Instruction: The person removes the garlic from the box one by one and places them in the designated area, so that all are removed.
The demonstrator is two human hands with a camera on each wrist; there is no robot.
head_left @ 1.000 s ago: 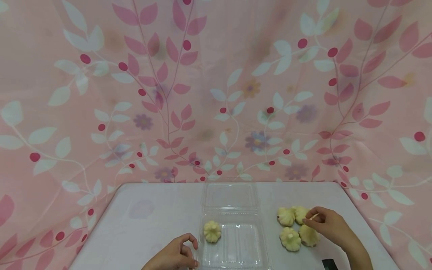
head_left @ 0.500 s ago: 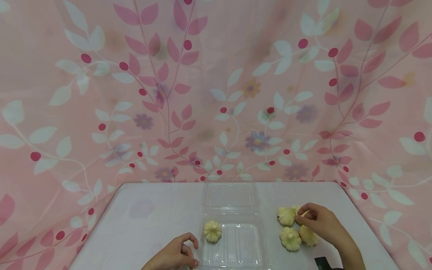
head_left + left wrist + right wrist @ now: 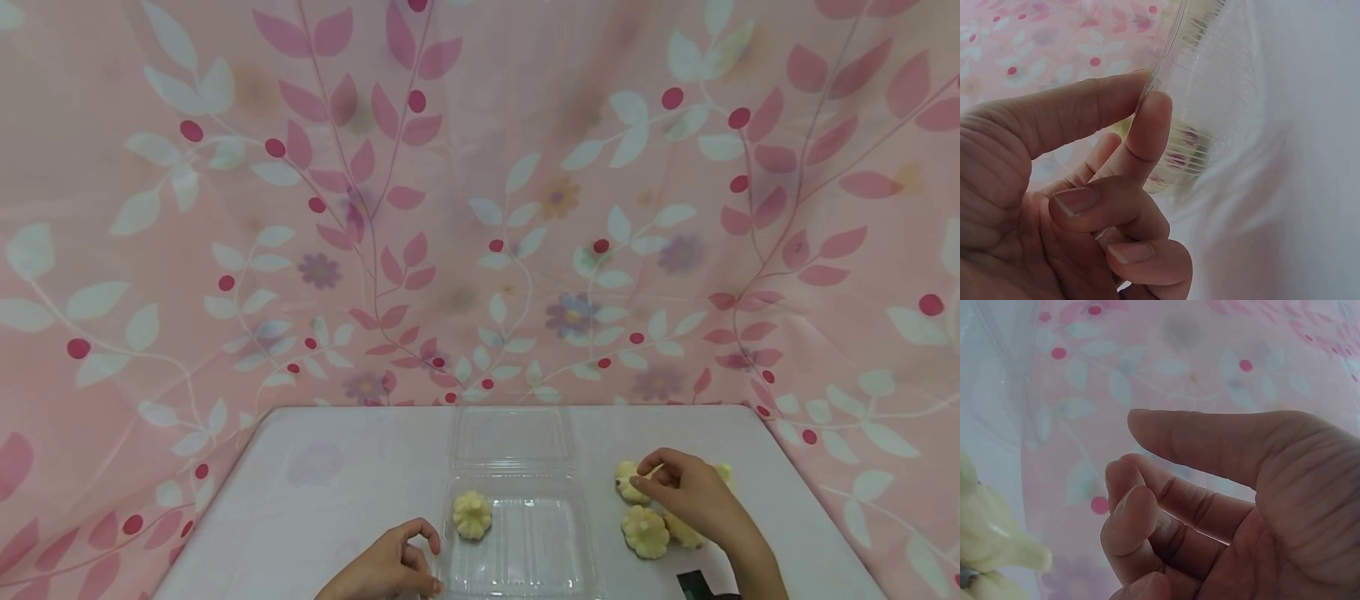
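Finger and thumb of my left hand (image 3: 386, 562) pinch the left rim of a clear plastic clamshell box (image 3: 525, 546); the left wrist view shows the grip on its thin edge. Inside, at the box's left, sits one pale yellow pattypan squash (image 3: 472, 515). Over a group of similar squashes on the right hovers my right hand (image 3: 686, 492), fingers loosely bent, a gap between thumb and fingertips and nothing in them. It partly covers the far-left squash (image 3: 630, 483) and others; the near-left squash (image 3: 645, 532) shows fully. Purple-marked squash (image 3: 1179, 159) appears through the box wall.
The box's clear lid (image 3: 513, 435) lies folded back toward the far table edge. A white-covered table (image 3: 330, 500) stands against a pink floral cloth (image 3: 480, 208). A black piece (image 3: 693, 585) is at my right wrist.
My right hand has moved left across the squashes, from the right ones toward the far-left one, uncovering a squash behind it on the right. My left hand stays on the box rim.
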